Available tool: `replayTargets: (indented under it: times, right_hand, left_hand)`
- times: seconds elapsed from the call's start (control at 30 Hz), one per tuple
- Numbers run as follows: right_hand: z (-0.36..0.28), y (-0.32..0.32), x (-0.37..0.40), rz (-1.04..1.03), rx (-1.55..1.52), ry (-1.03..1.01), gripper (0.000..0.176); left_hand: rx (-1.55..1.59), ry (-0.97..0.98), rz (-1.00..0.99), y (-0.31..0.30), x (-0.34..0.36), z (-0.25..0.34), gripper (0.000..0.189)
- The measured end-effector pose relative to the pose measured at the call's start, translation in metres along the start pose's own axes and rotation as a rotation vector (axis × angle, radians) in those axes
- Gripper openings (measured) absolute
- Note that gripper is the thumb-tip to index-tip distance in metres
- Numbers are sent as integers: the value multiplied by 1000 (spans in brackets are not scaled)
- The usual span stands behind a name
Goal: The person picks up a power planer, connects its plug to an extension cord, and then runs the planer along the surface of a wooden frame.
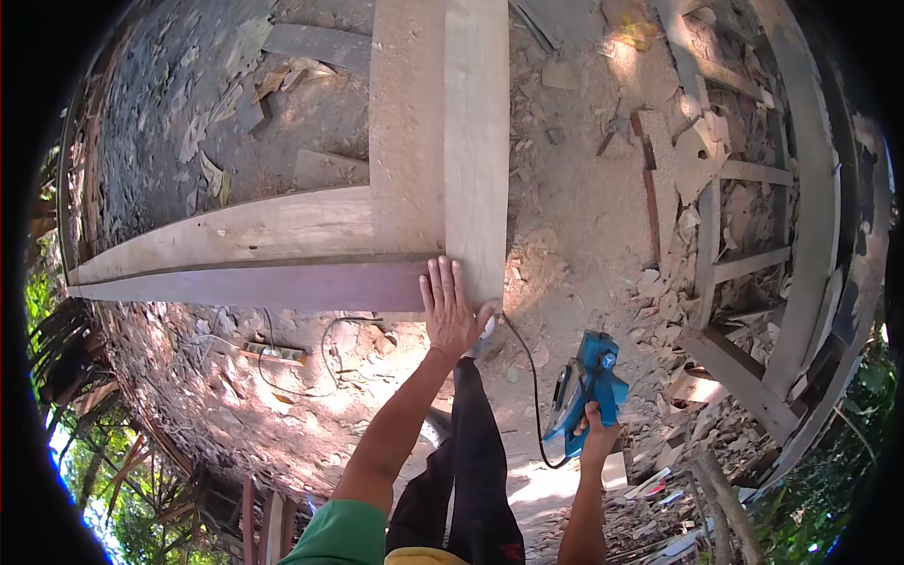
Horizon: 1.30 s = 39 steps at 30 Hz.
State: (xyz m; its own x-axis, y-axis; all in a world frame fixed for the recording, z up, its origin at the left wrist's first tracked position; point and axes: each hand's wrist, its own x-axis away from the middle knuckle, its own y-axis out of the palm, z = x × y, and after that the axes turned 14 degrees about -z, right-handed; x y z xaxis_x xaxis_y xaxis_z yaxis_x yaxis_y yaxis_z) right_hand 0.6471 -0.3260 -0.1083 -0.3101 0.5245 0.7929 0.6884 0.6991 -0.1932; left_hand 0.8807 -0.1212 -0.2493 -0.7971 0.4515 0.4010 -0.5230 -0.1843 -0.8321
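Observation:
My left hand (pixel 450 311) lies with its fingers spread on the corner where a long reddish-brown board (pixel 264 287) meets a pale upright-running board (pixel 476 141). The thumb reaches over the pale board's near end. To the right, my right hand (pixel 597 435) is wrapped round the handle of a blue power tool (pixel 595 377), held apart from the boards. A black cord (pixel 535 386) loops from the tool up towards the board corner. Another wide plank (pixel 408 122) lies beside the pale board, and a light plank (pixel 282 224) runs behind the reddish one.
A power strip (pixel 273 354) with a cable lies on the leaf-strewn ground at the left. Wooden frames (pixel 791 188) and loose offcuts (pixel 659 179) stand or lie at the right. Branches (pixel 725 508) are at the lower right. My legs (pixel 480 461) are below the corner.

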Motion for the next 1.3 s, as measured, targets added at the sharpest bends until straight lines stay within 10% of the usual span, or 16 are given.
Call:
replayTargets:
  times: [0.57,0.9,1.3]
  right_hand:
    - [-34,110,12,-272,267,-159,23]
    - [9,151,20,-321,569,-295,27]
    - [-81,209,-27,-287,548,-265,18]
  left_hand:
    - [-228,283,-145,-26,32,-98,95]
    - [95,-584,355,-75,-56,-142,72]
    - [61,-632,271,-84,-58,-136,65]
